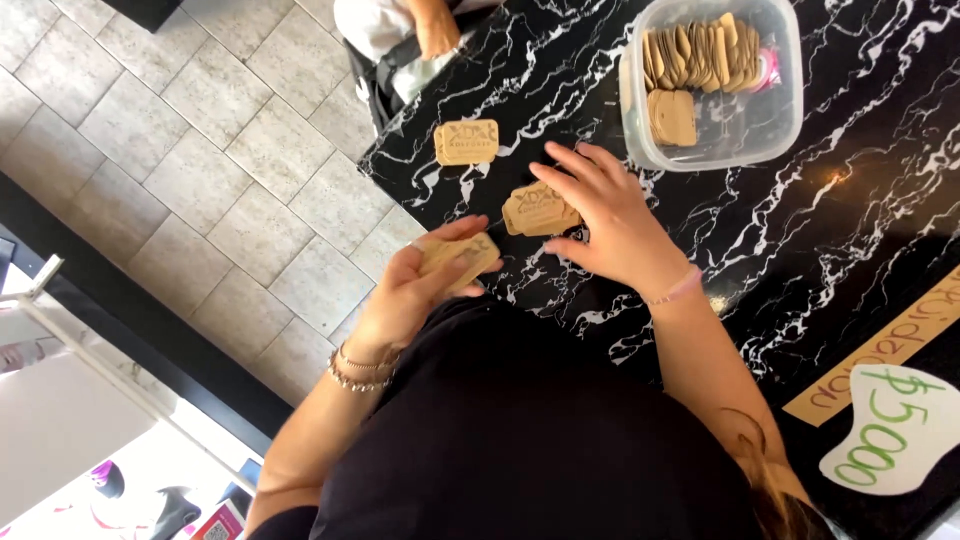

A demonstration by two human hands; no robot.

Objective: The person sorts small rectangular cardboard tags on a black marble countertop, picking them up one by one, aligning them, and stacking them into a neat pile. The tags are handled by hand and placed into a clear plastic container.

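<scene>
My left hand, with bracelets at the wrist, is closed around a small stack of tan cardboard tags held at the table's near edge. My right hand, a pink band at its wrist, rests palm down with fingers spread, fingertips and thumb touching a loose pile of the same tags on the black marble table. A second small pile of tags lies farther off, near the table's corner.
A clear plastic container with several tags standing in it sits beyond my right hand. A tan paper strip and a white cut-out label lie at the right. Another person's hand is at the far corner. Tiled floor lies left.
</scene>
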